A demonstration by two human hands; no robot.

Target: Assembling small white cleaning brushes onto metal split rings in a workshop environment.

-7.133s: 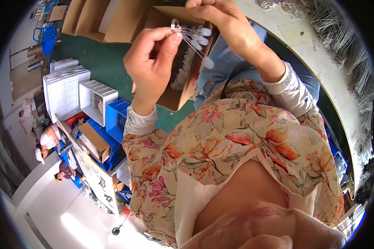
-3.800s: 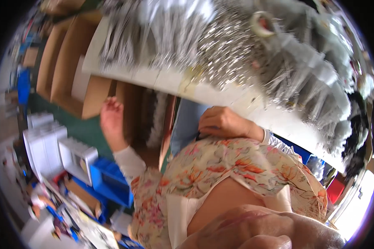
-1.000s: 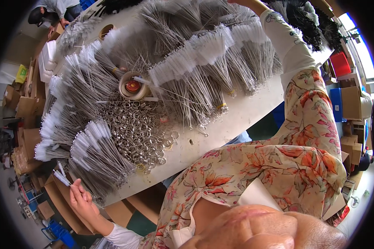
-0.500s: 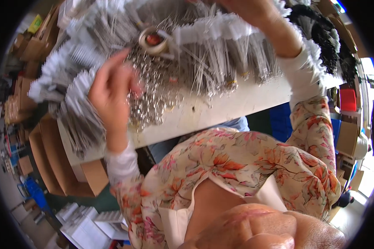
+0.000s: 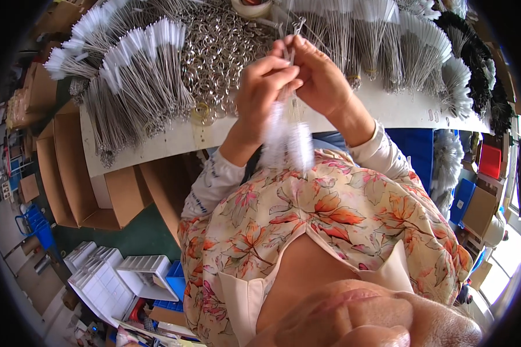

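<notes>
My left hand [image 5: 257, 98] and my right hand [image 5: 324, 81] meet in front of my chest, over the table's near edge. Between them they grip a few thin wire brushes [image 5: 300, 144], whose white bristle ends hang down, blurred by motion. The looped wire ends [image 5: 298, 26] stick up above my right fingertips. Both hands are closed, with fingers pinched around the wire stems; how the stems are shared between them is partly hidden. Just left of my hands lies a wide heap of shiny metal rings [image 5: 214, 49].
Bundles of white-tipped wire brushes lie left [image 5: 147, 75] and right [image 5: 382, 34] on the white table [image 5: 376, 110]. Black-bristled brushes [image 5: 474, 69] sit at the far right. A tape roll [image 5: 252, 7] is at the back. Open cardboard boxes [image 5: 75, 168] stand lower left.
My left hand has left the ring heap and moved right; my right hand has come back from the far bundles. They now meet, holding brushes. The view has shifted too.
</notes>
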